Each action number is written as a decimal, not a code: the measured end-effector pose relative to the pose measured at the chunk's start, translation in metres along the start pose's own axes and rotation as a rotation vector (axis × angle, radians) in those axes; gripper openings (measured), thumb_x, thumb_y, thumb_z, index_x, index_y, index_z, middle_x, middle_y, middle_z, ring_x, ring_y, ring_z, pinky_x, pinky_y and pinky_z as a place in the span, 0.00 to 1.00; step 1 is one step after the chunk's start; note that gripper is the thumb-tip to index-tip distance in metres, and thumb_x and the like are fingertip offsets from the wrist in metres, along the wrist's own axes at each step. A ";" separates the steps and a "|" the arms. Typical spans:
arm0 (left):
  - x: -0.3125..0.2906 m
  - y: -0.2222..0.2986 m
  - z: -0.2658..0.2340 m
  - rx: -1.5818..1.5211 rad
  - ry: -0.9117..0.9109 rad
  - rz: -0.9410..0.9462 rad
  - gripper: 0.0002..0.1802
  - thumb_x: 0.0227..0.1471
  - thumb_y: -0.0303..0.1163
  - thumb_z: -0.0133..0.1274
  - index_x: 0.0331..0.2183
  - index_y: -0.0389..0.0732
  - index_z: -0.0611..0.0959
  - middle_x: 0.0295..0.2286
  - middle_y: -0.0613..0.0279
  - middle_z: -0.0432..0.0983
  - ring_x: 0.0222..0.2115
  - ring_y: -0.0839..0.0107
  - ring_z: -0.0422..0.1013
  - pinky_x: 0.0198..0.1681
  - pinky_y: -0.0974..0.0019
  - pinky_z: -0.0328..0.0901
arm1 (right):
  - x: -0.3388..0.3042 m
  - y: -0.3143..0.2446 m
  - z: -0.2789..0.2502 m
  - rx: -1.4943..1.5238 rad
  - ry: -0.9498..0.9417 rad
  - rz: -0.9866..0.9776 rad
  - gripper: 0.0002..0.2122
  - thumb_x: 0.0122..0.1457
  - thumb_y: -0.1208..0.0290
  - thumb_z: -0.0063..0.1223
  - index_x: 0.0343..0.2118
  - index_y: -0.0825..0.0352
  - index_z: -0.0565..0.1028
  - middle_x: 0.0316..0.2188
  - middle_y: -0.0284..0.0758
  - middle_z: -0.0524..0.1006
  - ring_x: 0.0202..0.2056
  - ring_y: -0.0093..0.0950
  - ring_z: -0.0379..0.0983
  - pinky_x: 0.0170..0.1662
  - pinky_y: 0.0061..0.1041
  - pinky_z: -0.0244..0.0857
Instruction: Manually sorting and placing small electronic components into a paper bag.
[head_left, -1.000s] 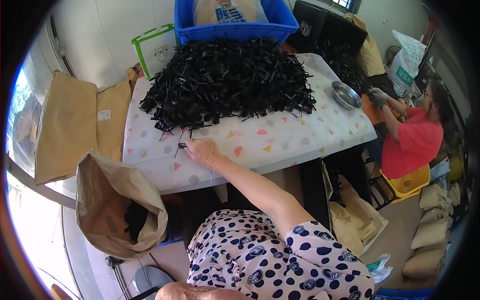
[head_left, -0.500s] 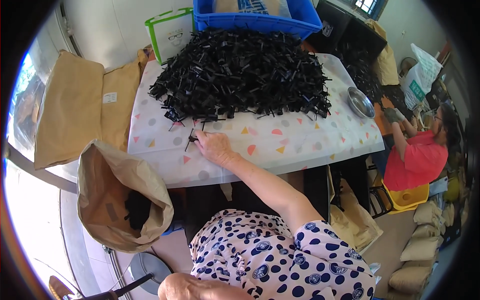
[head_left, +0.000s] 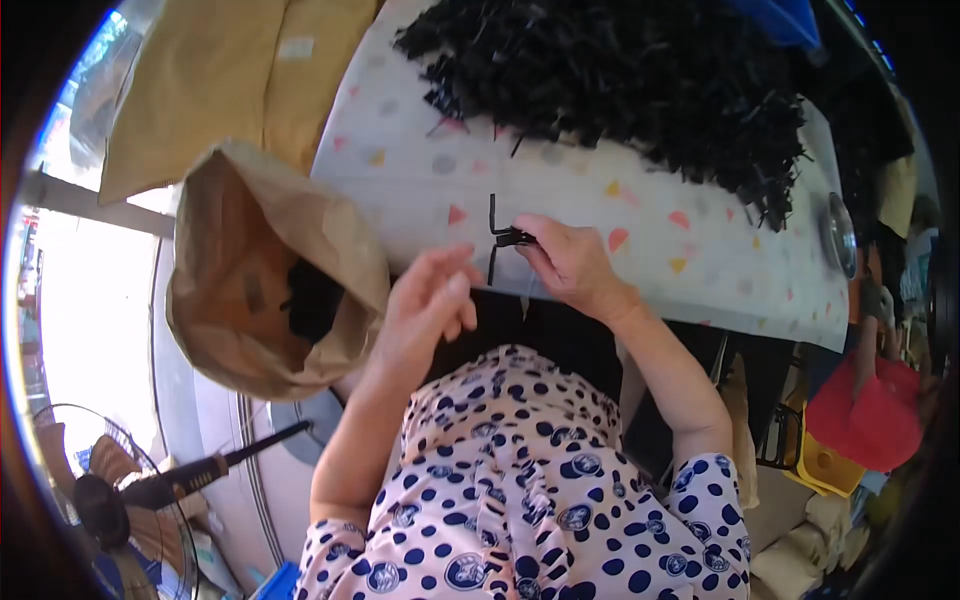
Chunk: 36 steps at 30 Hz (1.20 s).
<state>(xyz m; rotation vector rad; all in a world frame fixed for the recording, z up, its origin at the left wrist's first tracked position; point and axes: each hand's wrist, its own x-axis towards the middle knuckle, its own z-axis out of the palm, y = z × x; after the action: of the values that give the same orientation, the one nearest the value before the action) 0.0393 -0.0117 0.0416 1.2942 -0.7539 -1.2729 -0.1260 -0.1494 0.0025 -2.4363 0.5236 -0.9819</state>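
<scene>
White and scattered with grey, pink and yellow shapes, the covered surface (head_left: pixel 560 190) is the biggest thing I see through the head camera. Across its far side spreads a heap of black parts (head_left: pixel 620 80), thin and tangled, too many for me to tell apart. Flat brown sacks (head_left: pixel 210 90) lie to the left of the surface, and nearer to me, just beside its left edge, stands a brown paper bag (head_left: pixel 345 225), its mouth wide and a dark mass low inside it. At far right I have a co-worker in a red shirt (head_left: pixel 868 415), blurred toward the rim, near a yellow seat (head_left: pixel 830 465). A fan (head_left: pixel 100 510) shows at my lower left. A blue bin (head_left: pixel 780 18) reaches in at the top, behind the heap, and a metal bowl (head_left: pixel 840 235) sits at the right edge of the surface. My left hand (head_left: pixel 432 295) is between the bag and the right hand, its grip loose, fingers half curled and apart, holding nothing. My right hand (head_left: pixel 572 262) has its grip pinched between thumb and fingers on one black piece (head_left: pixel 512 238). That piece is near the front edge of the surface, well apart from the heap, its two thin prongs pointing away from and toward me, close to the left fingertips.
</scene>
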 end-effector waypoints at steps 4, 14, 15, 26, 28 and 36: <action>0.015 -0.021 -0.012 -0.328 -0.208 -0.297 0.19 0.62 0.38 0.41 0.49 0.36 0.71 0.30 0.62 0.74 0.19 0.83 0.63 0.21 0.82 0.54 | -0.017 -0.024 -0.011 -0.092 -0.114 -0.145 0.12 0.48 0.75 0.56 0.38 0.63 0.71 0.23 0.32 0.73 0.21 0.31 0.72 0.21 0.26 0.66; -0.019 -0.047 0.003 -0.613 -0.381 -0.419 0.18 0.58 0.35 0.48 0.47 0.36 0.72 0.35 0.57 0.74 0.26 0.74 0.72 0.21 0.77 0.65 | -0.037 -0.045 -0.027 -0.139 -0.306 -0.396 0.16 0.43 0.75 0.57 0.39 0.64 0.72 0.23 0.30 0.71 0.20 0.26 0.70 0.20 0.23 0.64; -0.019 -0.048 0.004 -0.577 -0.342 -0.385 0.17 0.58 0.35 0.48 0.47 0.38 0.73 0.32 0.58 0.75 0.23 0.76 0.72 0.21 0.79 0.64 | -0.041 -0.042 -0.023 -0.113 -0.250 -0.391 0.17 0.44 0.75 0.57 0.40 0.65 0.71 0.24 0.32 0.71 0.20 0.27 0.70 0.21 0.22 0.64; -0.027 -0.046 0.029 0.153 -0.024 0.221 0.19 0.54 0.20 0.48 0.49 0.38 0.72 0.31 0.68 0.71 0.25 0.84 0.65 0.30 0.81 0.63 | -0.068 -0.077 0.013 0.988 -0.042 0.674 0.18 0.67 0.60 0.35 0.50 0.70 0.64 0.19 0.25 0.65 0.19 0.13 0.58 0.20 0.12 0.51; -0.034 -0.047 0.030 0.162 -0.002 0.202 0.18 0.53 0.19 0.49 0.47 0.38 0.74 0.31 0.68 0.72 0.27 0.83 0.65 0.32 0.80 0.63 | -0.070 -0.083 0.018 1.007 -0.029 0.680 0.17 0.67 0.61 0.35 0.50 0.69 0.64 0.19 0.24 0.63 0.19 0.12 0.57 0.20 0.11 0.50; -0.039 -0.056 0.027 0.476 0.060 0.426 0.19 0.50 0.19 0.51 0.45 0.40 0.76 0.33 0.57 0.75 0.29 0.71 0.72 0.33 0.73 0.67 | -0.073 -0.094 0.025 1.016 0.014 0.673 0.13 0.66 0.65 0.37 0.49 0.67 0.64 0.22 0.24 0.64 0.19 0.11 0.56 0.21 0.10 0.51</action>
<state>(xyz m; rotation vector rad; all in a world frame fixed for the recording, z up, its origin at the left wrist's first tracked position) -0.0089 0.0283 0.0033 1.4348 -1.2638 -0.7301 -0.1408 -0.0284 -0.0026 -1.2232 0.5899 -0.6991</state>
